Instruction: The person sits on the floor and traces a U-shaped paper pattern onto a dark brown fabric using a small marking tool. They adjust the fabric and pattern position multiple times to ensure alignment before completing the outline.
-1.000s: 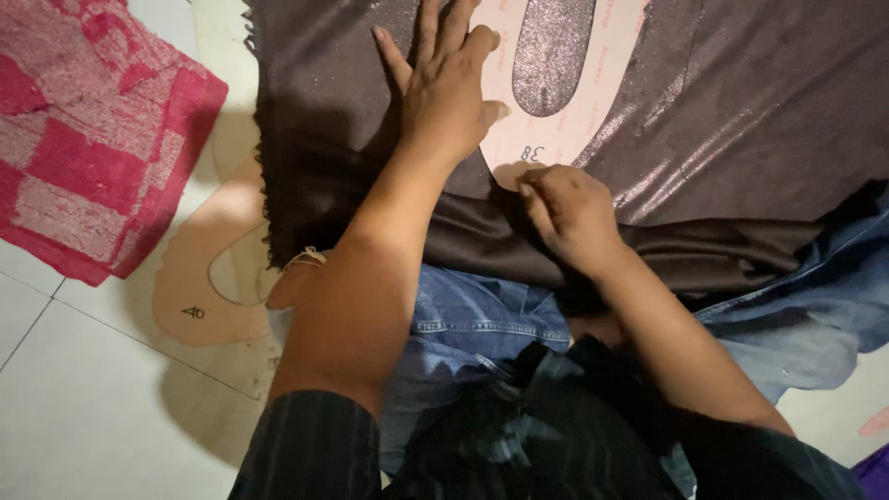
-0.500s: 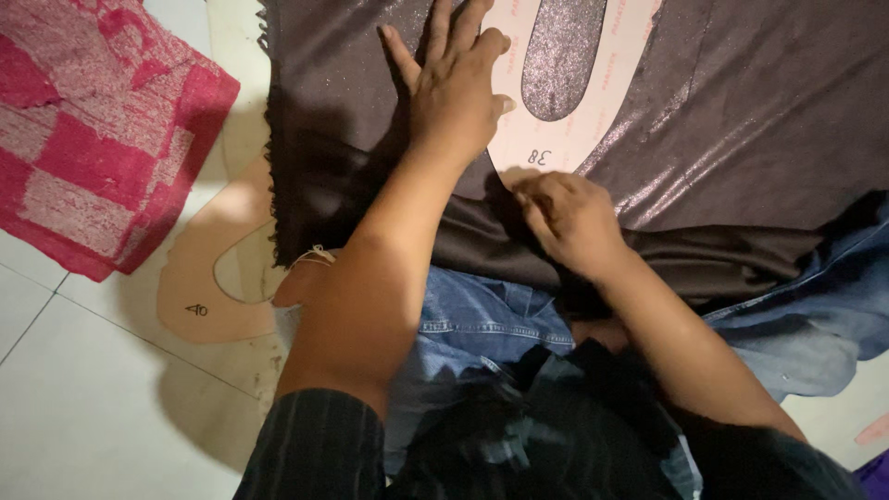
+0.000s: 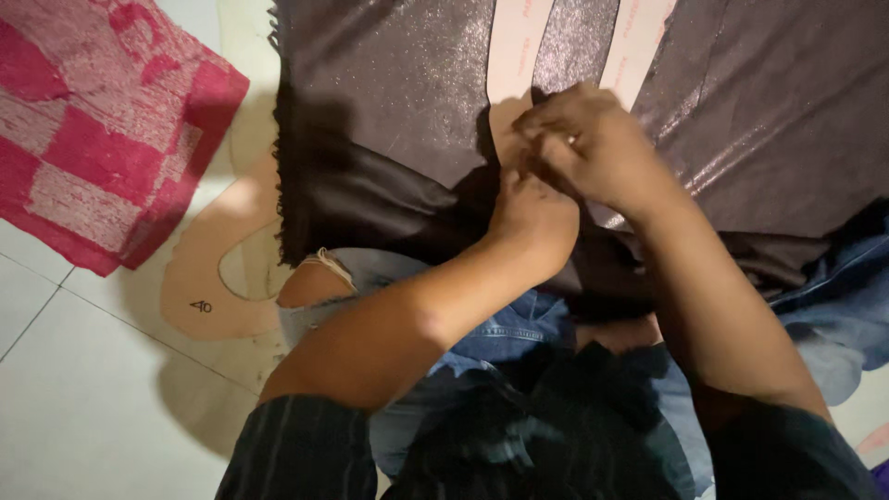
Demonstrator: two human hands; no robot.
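Hands (image 3: 556, 171) atop pink U-shaped template (image 3: 519, 56)

Left arm: bare forearm rising from a dark striped sleeve at lower left, angled up and to the right, wrist straight. Left hand (image 3: 532, 211): back of hand facing the camera, fingers curled and tucked forward beneath the other hand; fingertips hidden.

Right arm: bare forearm entering from the lower right corner, angled up and to the left, dark sleeve at the elbow. Right hand (image 3: 583, 139): lying over and touching the left hand, knuckles raised, fingers bent inward in a pinch; what the fingers grip cannot be told.
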